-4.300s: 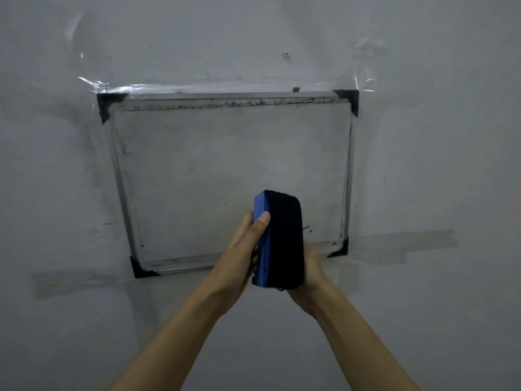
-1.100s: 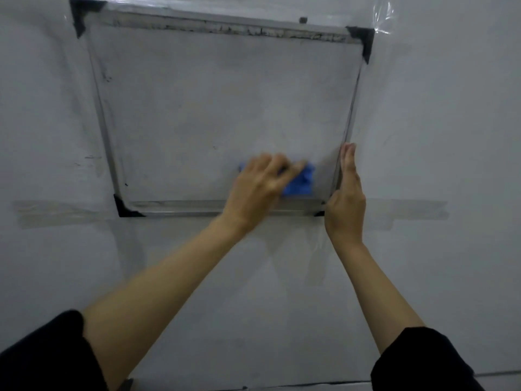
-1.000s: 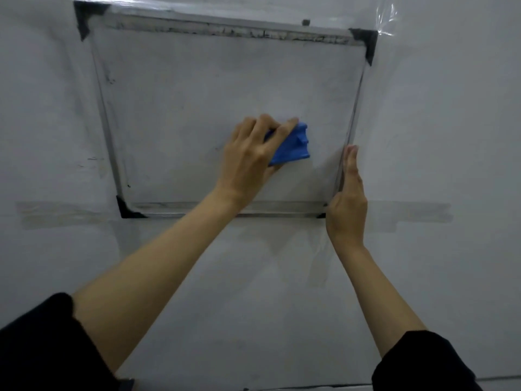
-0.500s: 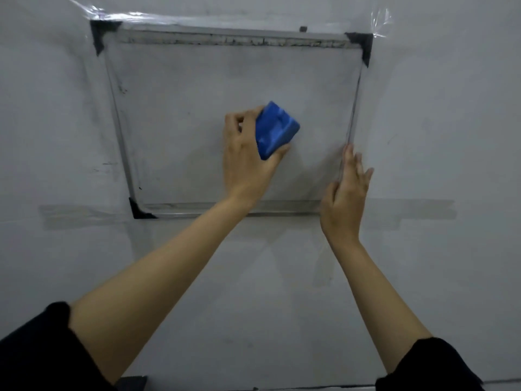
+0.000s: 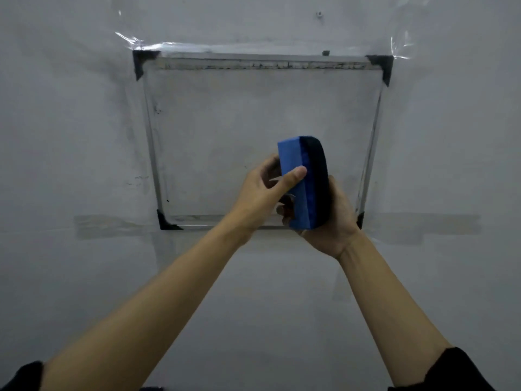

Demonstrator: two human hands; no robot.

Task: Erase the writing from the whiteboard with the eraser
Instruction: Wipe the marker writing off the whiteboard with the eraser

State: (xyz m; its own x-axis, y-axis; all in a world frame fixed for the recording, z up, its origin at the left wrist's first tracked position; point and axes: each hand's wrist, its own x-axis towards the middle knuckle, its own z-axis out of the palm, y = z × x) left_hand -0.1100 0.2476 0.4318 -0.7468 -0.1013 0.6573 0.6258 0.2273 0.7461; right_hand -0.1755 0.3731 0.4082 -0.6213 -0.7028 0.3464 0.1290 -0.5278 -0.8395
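A small whiteboard (image 5: pixel 225 131) with a metal frame and black corner caps is taped to a grey wall. Its surface looks wiped, with only faint smudges and dark marks along the top edge. A blue eraser (image 5: pixel 298 190) with a dark felt face is held upright, off the board, in front of its lower right part. My left hand (image 5: pixel 262 196) grips the eraser's blue side with the thumb across it. My right hand (image 5: pixel 332 221) cups its felt side and bottom end from the right.
Clear tape (image 5: pixel 141 45) runs along the board's top edge and strips of tape (image 5: pixel 112 224) cross the wall at its bottom corners. A small screw (image 5: pixel 319 14) sits in the wall above. Bare grey wall surrounds the board.
My left hand has lifted the eraser off the board and turned it upright. My right hand has left the board's right frame and closed on the eraser. The view has pulled back.
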